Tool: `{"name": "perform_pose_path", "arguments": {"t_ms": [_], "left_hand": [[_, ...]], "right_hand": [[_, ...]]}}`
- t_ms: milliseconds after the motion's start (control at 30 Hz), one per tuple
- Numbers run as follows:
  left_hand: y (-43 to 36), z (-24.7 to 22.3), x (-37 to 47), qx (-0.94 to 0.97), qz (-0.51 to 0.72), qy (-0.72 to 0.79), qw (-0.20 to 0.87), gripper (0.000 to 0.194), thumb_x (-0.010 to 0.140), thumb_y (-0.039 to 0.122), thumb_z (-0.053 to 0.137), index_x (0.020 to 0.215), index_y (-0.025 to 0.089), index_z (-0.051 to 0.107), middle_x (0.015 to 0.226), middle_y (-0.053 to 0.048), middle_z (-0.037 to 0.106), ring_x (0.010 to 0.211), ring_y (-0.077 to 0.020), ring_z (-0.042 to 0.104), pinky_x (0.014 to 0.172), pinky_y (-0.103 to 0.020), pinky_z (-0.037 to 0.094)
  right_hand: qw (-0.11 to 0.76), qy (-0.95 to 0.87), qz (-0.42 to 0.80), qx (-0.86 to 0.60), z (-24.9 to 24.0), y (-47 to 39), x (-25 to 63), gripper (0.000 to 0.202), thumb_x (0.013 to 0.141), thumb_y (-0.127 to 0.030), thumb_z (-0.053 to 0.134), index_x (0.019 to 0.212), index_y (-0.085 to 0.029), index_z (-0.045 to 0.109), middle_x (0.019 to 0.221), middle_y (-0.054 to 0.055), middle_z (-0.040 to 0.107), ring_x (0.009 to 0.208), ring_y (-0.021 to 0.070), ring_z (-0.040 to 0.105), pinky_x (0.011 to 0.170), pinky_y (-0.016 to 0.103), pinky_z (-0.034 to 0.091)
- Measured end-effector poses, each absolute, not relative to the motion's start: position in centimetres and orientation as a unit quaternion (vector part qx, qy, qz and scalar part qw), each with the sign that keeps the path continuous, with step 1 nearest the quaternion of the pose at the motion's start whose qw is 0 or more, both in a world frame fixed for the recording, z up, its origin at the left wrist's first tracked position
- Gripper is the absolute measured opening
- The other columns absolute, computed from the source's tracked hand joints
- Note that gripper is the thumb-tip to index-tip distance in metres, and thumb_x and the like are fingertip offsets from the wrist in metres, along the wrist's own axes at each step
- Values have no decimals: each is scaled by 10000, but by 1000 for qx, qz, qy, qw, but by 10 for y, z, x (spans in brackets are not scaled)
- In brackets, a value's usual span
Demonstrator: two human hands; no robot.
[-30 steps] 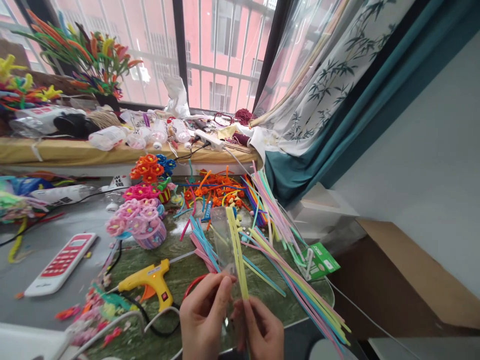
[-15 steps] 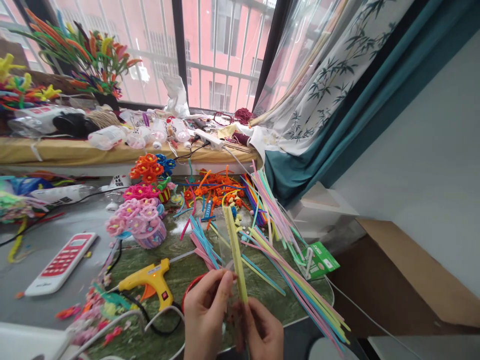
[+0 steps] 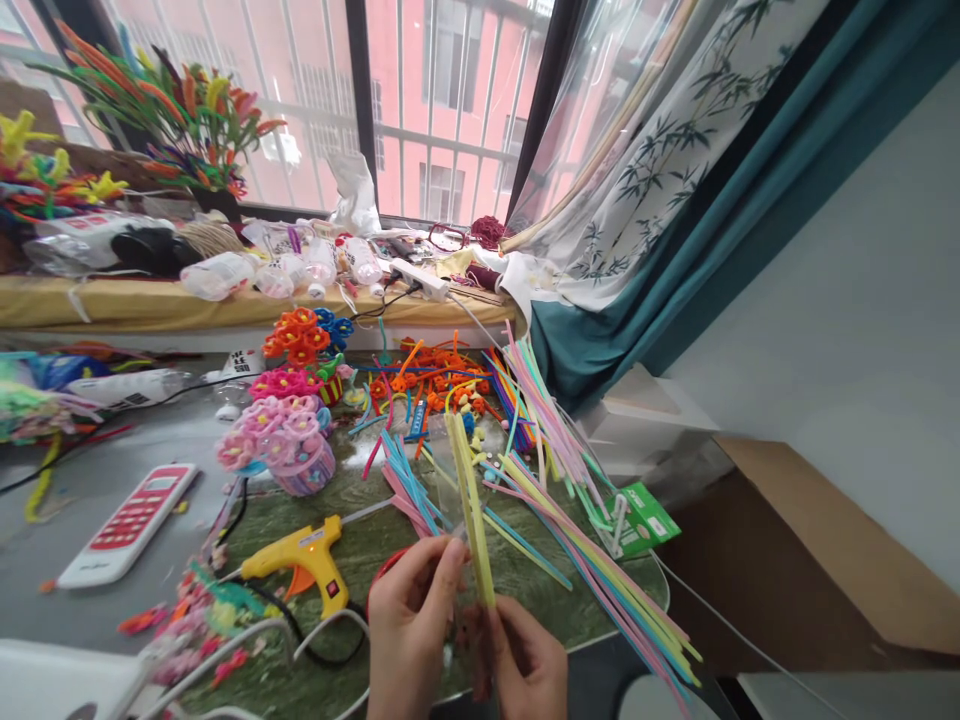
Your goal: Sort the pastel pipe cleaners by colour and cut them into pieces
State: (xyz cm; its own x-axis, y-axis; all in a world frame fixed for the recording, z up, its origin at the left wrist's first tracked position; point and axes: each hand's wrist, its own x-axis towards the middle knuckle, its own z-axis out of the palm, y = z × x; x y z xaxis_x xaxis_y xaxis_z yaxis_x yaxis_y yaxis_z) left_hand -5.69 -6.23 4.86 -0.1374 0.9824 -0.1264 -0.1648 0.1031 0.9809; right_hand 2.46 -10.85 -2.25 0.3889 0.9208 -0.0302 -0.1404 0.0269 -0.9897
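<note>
Upright in front of me stands a slim bunch of pale yellow pipe cleaners (image 3: 475, 520), with a clear plastic sleeve (image 3: 448, 485) along its left side. My right hand (image 3: 528, 655) is closed around the lower part of the bunch. My left hand (image 3: 414, 615) pinches at the left side with thumb and fingertips together, seemingly on the sleeve's edge; the exact contact is hidden. Beyond the hands, blue pipe cleaners (image 3: 406, 478) and pink ones lie on the green table mat. A mixed pastel bundle (image 3: 592, 560) reaches over the table's right edge.
A yellow glue gun (image 3: 304, 562) with a lit orange light lies left of my hands, its cable looping near my left wrist. Behind it stand pots of fuzzy flowers (image 3: 281, 435). A white-and-red calculator-like object (image 3: 129, 525) and a green card (image 3: 643, 518) flank the work area.
The tops of the yellow pipe cleaners have spread slightly apart. Both hands keep nearly the same place and grip; the view has shifted a little.
</note>
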Motion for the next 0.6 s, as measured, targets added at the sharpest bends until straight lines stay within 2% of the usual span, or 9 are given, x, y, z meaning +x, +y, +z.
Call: {"name": "perform_pose_path", "arguments": {"t_ms": [300, 600], "left_hand": [[-61, 50, -57, 414, 535, 524, 518, 263, 745, 400, 721, 655, 160, 660, 521, 53, 503, 450, -66, 358, 422, -170, 279], [-59, 47, -59, 428, 523, 529, 512, 279, 758, 413, 709, 651, 165, 640, 529, 43, 502, 449, -79, 353, 409, -181, 281]], "right_hand": [[631, -341, 450, -532, -26, -110, 24, 409, 854, -547, 607, 726, -183, 743, 443, -12, 563, 287, 60, 390, 324, 154, 325], [629, -351, 438, -538, -21, -110, 26, 424, 849, -541, 605, 699, -168, 739, 437, -16, 512, 319, 91, 413, 336, 189, 303]]}}
